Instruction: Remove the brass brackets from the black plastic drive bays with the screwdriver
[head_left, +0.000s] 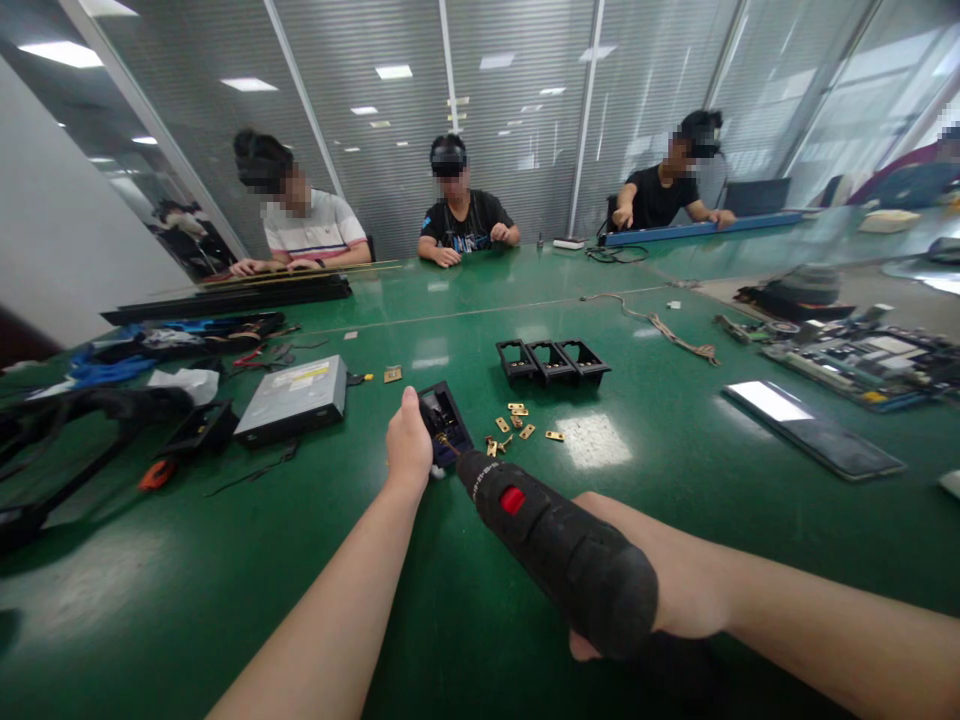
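Gripping a black, red-buttoned power drill (559,550) firmly, lower right, the right hand (686,575) aims it at a black rectangular plastic housing (452,412) clasped by the left hand (409,442), centre; a slack hold could let it spin into the small brass-coloured plates (528,432) alongside.

The drill (555,550) is dark, thick-bodied, with a red button (513,500) on its side; the right hand (652,540) grips it, and its nose points between ten and eleven o'clock. A thin bit (448,443) reaches into the black frame (459,430) — whether it touches a screw is too small to tell. That frame, a hollow box tilted with its open face up, is held at its nine o'clock side by the left hand (409,445). At three o'clock from it lie small brass plates (527,431), loosely scattered. At two o'clock, three more black frames (555,374) stand in a row — open-topped, side by side.
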